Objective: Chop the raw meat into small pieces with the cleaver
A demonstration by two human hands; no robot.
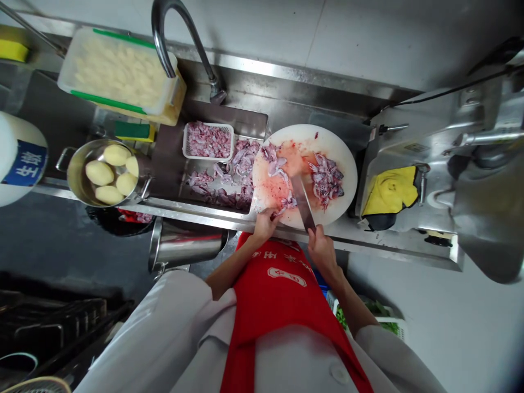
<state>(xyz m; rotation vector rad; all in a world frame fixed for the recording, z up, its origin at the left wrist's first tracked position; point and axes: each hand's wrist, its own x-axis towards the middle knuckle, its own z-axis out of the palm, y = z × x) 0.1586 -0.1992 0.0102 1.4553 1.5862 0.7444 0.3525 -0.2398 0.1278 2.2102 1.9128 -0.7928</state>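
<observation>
On the round white cutting board (301,134), wet with blood, lie pieces of raw meat that look like skinned frogs. My left hand (265,226) is closed at the board's near-left edge, pinching the end of a skinned frog (289,202). Wrapped round a handle, my right hand (321,248) holds a kitchen knife (303,203), its blade pointing away from me and lying just right of that frog. Another skinned frog (278,165) lies farther back on the board. Right of the blade sits a heap of dark, bloody trimmings (326,181).
Left of the board, a sink (184,188) contains more skinned frogs and a white basket (232,143) of cut meat. A curved faucet (196,41) rises behind. Farther left stand a pot (77,183) of peeled potatoes and a lidded tub (118,71). A metal machine with a yellow cloth (391,191) is right.
</observation>
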